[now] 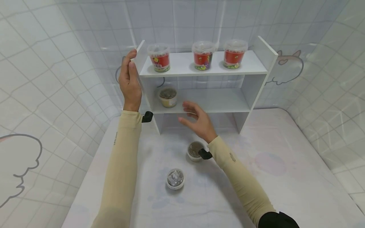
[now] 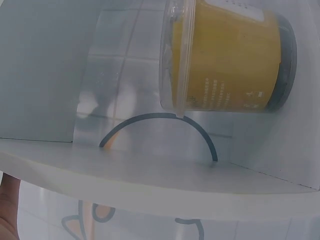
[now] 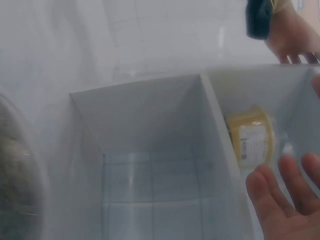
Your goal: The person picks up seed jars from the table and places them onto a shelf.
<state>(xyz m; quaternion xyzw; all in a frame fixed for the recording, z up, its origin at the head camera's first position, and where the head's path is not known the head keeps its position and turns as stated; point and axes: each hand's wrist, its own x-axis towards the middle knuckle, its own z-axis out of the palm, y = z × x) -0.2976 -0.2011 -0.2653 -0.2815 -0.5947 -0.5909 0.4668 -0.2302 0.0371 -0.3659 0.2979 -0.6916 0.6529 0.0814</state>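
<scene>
My left hand is at the outer left side of a white shelf unit, its fingers extended along the side panel. My right hand holds nothing, its fingers loosely bent in front of the middle shelf. Left of it, on that shelf, stands a lidded plastic tub with a yellow label; the left wrist view shows the yellow tub close up. In the right wrist view my right fingers appear just in front of the yellow tub, apart from it.
Three clear tubs with red labels, left, middle and right, stand on the top shelf. On the white table, one lidded tub is below my right wrist and another tub nearer. Tile-patterned sheeting surrounds the table.
</scene>
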